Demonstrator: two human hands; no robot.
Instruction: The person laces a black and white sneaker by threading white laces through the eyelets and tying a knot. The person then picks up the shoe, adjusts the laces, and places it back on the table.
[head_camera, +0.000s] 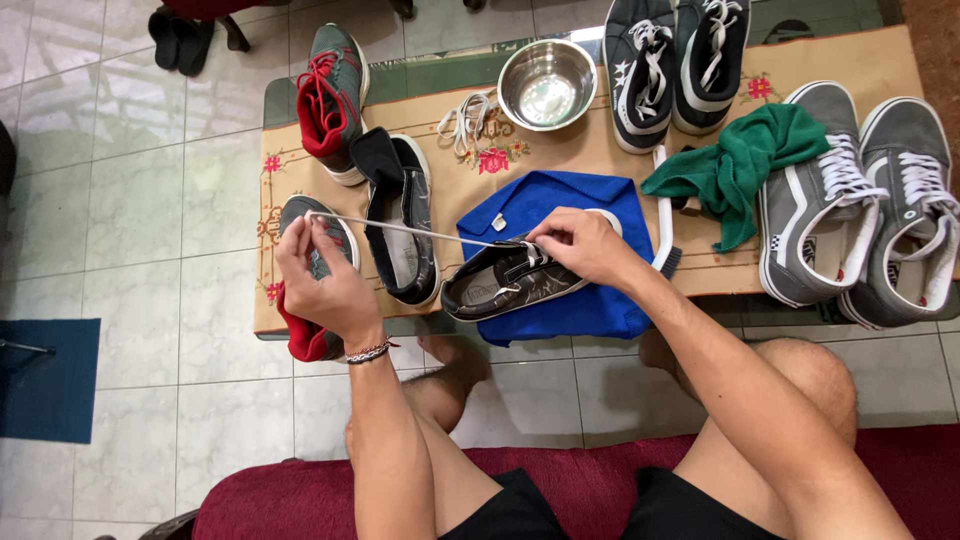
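A dark slip-style shoe (505, 283) lies on a blue cloth (560, 215) at the table's front edge. My right hand (580, 245) rests on its lacing area, pinching the lace there. A white shoelace (400, 228) runs taut from the shoe out to the left. My left hand (320, 280) grips the lace's far end and pulls it sideways, over a grey and red sneaker (310, 330). The matching dark shoe (405, 225) lies unlaced between my two hands.
On the low table (590, 150) stand a steel bowl (547, 85), a loose white lace (468, 118), another grey and red sneaker (330, 100), two dark sneakers (675, 60), a green cloth (745, 165), a white brush (665, 235) and two grey sneakers (860, 210). Tiled floor lies left.
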